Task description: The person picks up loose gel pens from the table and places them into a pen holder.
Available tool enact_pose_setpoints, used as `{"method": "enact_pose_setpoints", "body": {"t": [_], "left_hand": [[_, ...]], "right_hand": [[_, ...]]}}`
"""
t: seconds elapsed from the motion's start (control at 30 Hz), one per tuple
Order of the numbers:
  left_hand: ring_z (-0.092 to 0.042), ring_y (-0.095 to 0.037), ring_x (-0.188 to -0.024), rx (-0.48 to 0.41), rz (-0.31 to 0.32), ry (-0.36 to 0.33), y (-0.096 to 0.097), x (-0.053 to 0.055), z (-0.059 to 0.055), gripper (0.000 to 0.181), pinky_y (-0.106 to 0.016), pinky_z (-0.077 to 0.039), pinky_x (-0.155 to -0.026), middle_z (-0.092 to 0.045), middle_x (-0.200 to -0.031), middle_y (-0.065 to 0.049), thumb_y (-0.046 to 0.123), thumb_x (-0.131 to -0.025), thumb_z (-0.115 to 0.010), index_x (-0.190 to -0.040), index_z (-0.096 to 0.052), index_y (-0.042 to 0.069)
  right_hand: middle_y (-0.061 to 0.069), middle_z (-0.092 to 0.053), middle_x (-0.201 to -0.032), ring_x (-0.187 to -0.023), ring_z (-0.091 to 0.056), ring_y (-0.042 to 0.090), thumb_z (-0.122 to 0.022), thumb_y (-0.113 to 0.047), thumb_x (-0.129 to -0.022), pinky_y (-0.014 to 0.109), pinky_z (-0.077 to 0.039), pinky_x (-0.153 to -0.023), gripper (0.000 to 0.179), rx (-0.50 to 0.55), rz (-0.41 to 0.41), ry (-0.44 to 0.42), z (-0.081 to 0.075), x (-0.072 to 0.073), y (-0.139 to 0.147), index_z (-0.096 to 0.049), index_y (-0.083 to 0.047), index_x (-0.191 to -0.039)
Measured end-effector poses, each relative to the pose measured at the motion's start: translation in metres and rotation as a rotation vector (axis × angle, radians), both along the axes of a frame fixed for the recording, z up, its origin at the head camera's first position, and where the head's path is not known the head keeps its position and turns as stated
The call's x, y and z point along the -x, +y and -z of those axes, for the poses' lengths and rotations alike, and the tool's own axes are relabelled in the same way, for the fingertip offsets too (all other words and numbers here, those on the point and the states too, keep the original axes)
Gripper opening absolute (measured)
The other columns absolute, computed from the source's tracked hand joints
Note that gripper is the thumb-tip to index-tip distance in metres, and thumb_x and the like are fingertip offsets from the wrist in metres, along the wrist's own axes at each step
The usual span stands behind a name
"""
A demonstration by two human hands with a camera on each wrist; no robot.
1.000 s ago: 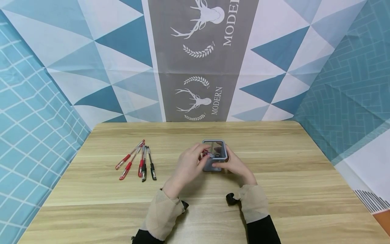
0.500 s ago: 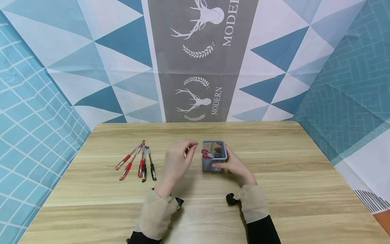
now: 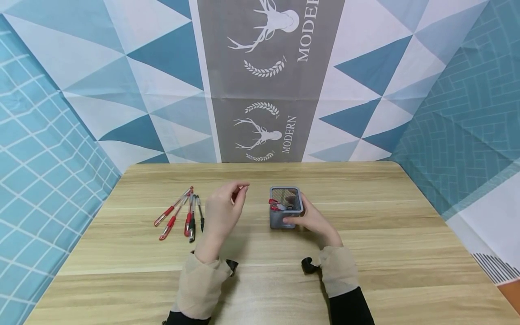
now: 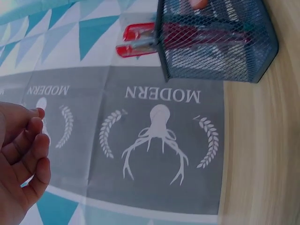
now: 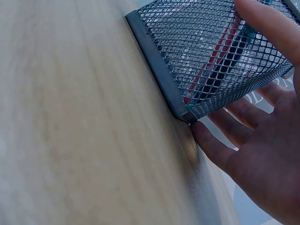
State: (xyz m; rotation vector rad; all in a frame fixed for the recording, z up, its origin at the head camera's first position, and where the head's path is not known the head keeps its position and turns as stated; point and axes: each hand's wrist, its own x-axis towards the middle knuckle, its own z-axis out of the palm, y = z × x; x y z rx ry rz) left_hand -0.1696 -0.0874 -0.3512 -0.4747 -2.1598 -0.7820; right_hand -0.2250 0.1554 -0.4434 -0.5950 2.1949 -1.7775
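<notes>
A dark mesh pen holder (image 3: 278, 220) stands upright on the table. My right hand (image 3: 316, 224) grips it from the right, thumb across the front and fingers spread along the other side in the right wrist view. Red pen ends (image 4: 135, 50) stick out over its rim, and their barrels show through the mesh. My left hand (image 3: 221, 212) is in the air left of the holder, fingers loosely curled and thumb near the index finger, holding nothing. Beyond that hand lie red pens (image 3: 169, 228) and black pens (image 3: 192, 228), one black pen partly hidden by it.
The wooden table (image 3: 386, 253) reaches back to a patterned cloth backdrop (image 3: 260, 81) with grey and blue panels. The loose pens sit in a fan on the left side, caps toward the front.
My left hand has drawn away from the pen holder's rim and moved left toward the loose pens, leaving the red pen ends in view. The right hand and holder have stayed put.
</notes>
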Motion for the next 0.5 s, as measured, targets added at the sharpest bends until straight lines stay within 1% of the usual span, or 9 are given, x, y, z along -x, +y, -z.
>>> {"method": "enact_pose_setpoints", "body": {"t": [0.1, 0.2, 0.37, 0.5], "left_hand": [[-0.049, -0.009, -0.054, 0.000, -0.024, -0.009, -0.007, 0.000, -0.001, 0.009, -0.023, -0.040, -0.049, -0.061, -0.066, -0.002, 0.007, -0.085, -0.061, -0.090, -0.068, 0.006], [-0.051, -0.011, -0.056, 0.002, -0.043, -0.024, -0.013, -0.001, -0.003, 0.009, -0.024, -0.040, -0.050, -0.063, -0.069, -0.002, 0.009, -0.086, -0.061, -0.092, -0.068, 0.007], [-0.051, -0.011, -0.056, 0.000, -0.074, -0.051, -0.023, -0.002, -0.005, 0.010, -0.025, -0.038, -0.049, -0.063, -0.069, -0.002, 0.012, -0.086, -0.061, -0.093, -0.069, 0.009], [-0.053, -0.012, -0.058, 0.019, -0.076, -0.103, -0.029, -0.002, -0.006, 0.009, -0.026, -0.038, -0.051, -0.065, -0.072, -0.002, 0.012, -0.086, -0.062, -0.092, -0.069, 0.010]], "right_hand": [[0.023, -0.033, -0.140, -0.123, -0.041, 0.036, -0.074, -0.010, -0.075, 0.044, -0.034, -0.100, 0.087, -0.003, -0.001, 0.001, 0.000, 0.000, 0.000, -0.019, -0.013, -0.143], [0.022, -0.034, -0.139, -0.123, -0.041, 0.035, -0.074, -0.010, -0.075, 0.046, -0.034, -0.100, 0.087, -0.002, 0.000, -0.001, 0.000, 0.000, 0.000, -0.020, -0.015, -0.143], [0.022, -0.036, -0.138, -0.123, -0.041, 0.035, -0.074, -0.008, -0.074, 0.047, -0.032, -0.102, 0.088, 0.009, 0.003, -0.011, 0.001, 0.000, 0.000, -0.020, -0.016, -0.143], [0.021, -0.040, -0.135, -0.120, -0.043, 0.034, -0.074, -0.006, -0.074, 0.047, -0.032, -0.102, 0.088, 0.019, 0.005, -0.014, 0.003, 0.001, 0.000, -0.021, -0.016, -0.143]]}}
